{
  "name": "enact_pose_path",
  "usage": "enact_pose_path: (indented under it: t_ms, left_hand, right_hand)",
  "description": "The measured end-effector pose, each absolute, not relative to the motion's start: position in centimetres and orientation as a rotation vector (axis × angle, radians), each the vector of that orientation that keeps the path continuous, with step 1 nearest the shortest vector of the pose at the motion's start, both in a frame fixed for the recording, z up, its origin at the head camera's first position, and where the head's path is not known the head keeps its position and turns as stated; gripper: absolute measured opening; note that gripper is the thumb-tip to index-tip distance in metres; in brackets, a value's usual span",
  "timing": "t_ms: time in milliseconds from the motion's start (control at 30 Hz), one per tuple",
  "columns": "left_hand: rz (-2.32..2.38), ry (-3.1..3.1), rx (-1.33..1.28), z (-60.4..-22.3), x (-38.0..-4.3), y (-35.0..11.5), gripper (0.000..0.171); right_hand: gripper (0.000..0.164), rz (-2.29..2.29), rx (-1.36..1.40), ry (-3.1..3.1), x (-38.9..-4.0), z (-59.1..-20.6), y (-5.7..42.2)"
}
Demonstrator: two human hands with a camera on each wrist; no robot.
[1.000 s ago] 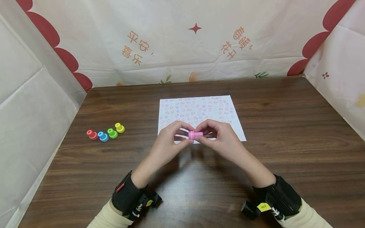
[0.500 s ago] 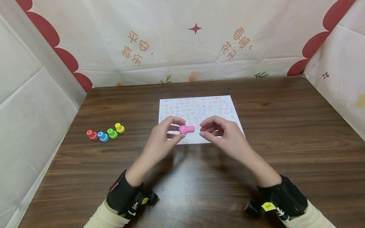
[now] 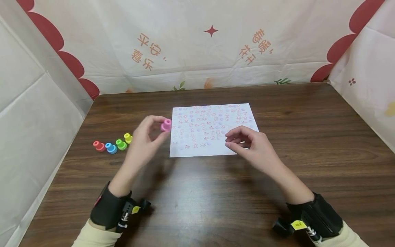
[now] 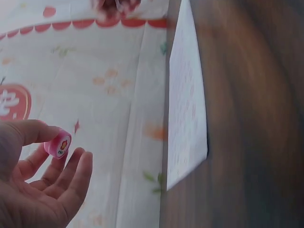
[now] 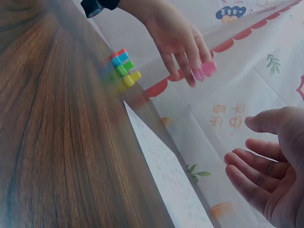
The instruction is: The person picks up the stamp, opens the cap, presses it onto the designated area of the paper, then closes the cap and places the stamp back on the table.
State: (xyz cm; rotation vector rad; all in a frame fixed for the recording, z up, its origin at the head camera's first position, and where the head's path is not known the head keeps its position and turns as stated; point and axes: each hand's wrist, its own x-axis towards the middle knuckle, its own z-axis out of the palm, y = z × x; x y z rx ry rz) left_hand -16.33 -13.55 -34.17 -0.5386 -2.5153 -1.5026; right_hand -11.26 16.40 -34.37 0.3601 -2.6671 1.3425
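Observation:
My left hand pinches a pink toy stamp between thumb and fingers, raised near the left edge of a white sheet of paper. In the left wrist view the pink stamp shows a round end with a small coloured picture. Over the sheet's right part hovers my right hand, fingers loosely bent and holding nothing. Small red and purple prints cover most of the paper. Left of my left hand stand a red stamp, a blue stamp, a green stamp and a partly hidden yellow stamp.
Everything lies on a dark brown wood-grain table. A pale printed cloth hangs behind it and along both sides. Each wrist wears a black strap with a small camera.
Both hands held the pink stamp together at first. The right hand let go and drew back rightward, while the left hand carried the stamp left, turning it more upright.

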Motion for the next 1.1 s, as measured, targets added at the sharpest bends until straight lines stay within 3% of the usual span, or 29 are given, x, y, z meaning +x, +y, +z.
enact_pose_path:
  t_ms: [400,1100]
  left_hand:
    - [-1.208,-2.735,-0.424,-35.7,-17.8,-18.4,0.030]
    - [-0.886,-3.150,-0.407,-37.4,-18.0,-18.8,0.023]
  right_hand:
    - [0.022,1.298,0.326,-2.676,-11.1,-34.6,17.5]
    - [0.019,1.292,0.317,-2.683,-11.0,-34.9,18.1]
